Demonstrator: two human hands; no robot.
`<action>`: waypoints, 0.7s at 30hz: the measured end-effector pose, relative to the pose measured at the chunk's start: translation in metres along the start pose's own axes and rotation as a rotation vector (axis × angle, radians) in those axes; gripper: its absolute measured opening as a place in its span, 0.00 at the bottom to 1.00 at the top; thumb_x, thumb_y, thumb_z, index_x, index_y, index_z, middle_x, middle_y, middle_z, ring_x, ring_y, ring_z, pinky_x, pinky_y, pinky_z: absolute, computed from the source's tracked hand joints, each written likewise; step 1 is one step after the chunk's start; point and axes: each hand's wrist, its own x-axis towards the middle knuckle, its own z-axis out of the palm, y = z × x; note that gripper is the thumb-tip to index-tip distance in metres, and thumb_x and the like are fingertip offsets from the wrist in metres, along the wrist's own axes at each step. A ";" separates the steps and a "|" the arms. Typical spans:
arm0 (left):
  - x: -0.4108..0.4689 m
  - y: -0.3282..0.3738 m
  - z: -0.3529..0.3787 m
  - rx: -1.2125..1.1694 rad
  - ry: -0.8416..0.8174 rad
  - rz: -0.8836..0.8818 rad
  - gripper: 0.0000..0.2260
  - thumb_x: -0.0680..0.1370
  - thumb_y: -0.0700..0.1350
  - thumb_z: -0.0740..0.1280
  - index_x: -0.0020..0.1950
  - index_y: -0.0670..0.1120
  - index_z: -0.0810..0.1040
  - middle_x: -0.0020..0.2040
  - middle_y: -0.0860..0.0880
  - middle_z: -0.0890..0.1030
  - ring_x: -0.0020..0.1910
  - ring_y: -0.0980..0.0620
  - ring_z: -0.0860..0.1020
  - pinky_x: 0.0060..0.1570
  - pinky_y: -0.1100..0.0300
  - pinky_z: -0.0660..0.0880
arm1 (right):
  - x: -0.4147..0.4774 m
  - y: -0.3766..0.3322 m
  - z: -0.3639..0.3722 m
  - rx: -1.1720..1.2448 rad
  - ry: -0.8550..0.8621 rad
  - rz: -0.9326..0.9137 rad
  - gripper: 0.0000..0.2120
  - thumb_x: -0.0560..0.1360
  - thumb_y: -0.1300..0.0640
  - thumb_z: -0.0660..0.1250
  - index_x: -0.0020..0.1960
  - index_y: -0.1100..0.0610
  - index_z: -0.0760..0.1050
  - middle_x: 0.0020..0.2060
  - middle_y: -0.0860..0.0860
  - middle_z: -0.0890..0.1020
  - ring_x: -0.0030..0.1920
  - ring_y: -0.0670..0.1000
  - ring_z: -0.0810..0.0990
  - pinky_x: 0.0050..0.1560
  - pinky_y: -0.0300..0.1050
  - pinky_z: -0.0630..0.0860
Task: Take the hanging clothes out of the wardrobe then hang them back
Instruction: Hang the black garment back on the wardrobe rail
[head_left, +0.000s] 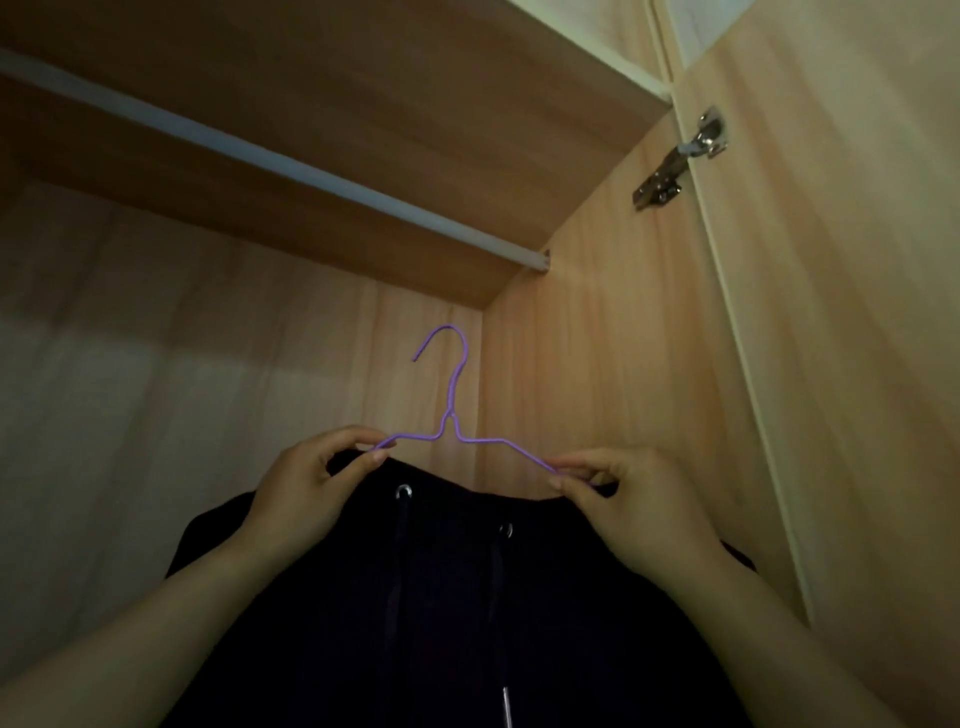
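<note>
Hands hold a thin purple wire hanger (451, 410) by its two shoulder ends. The left hand (306, 483) pinches the left end between thumb and fingertips, and the right hand (623, 499) pinches the right end the same way, so those ends are hidden behind curled fingers. The hanger stands upright with its hook free, touching nothing.

Above the hanger and well apart from it runs the white round wardrobe rail (270, 161), cut off at the left edge of the view. Directly below the hanger hangs a dark, near-black drawstring garment (447, 613) with two metal eyelets (403, 491) and two cords (397, 561). Its lower part is cut off. In the dim light, neither its kind nor how far the hanger's arms sit inside it can be made out.

Right of the hanger and higher up, a metal hinge (675, 161) joins the wooden side wall (597, 338) to the open wooden door (841, 364).
</note>
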 end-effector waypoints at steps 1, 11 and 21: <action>0.005 -0.008 0.001 -0.001 0.003 0.001 0.06 0.74 0.52 0.70 0.46 0.65 0.80 0.45 0.62 0.82 0.47 0.62 0.79 0.51 0.56 0.75 | 0.004 0.003 0.005 -0.014 -0.020 -0.018 0.10 0.71 0.55 0.72 0.46 0.38 0.80 0.30 0.23 0.75 0.38 0.32 0.76 0.38 0.27 0.71; 0.096 -0.048 0.028 0.278 0.115 0.149 0.06 0.73 0.53 0.71 0.47 0.62 0.78 0.43 0.58 0.76 0.44 0.58 0.76 0.42 0.59 0.71 | 0.082 0.018 0.023 -0.105 0.106 0.099 0.08 0.74 0.59 0.69 0.50 0.50 0.83 0.28 0.35 0.76 0.30 0.31 0.75 0.31 0.26 0.67; 0.150 -0.074 0.031 0.376 0.054 0.043 0.30 0.73 0.66 0.45 0.74 0.60 0.58 0.75 0.50 0.61 0.73 0.48 0.60 0.70 0.40 0.57 | 0.177 0.010 0.004 -0.435 0.246 0.173 0.08 0.75 0.53 0.67 0.53 0.47 0.82 0.49 0.46 0.83 0.48 0.47 0.79 0.45 0.39 0.71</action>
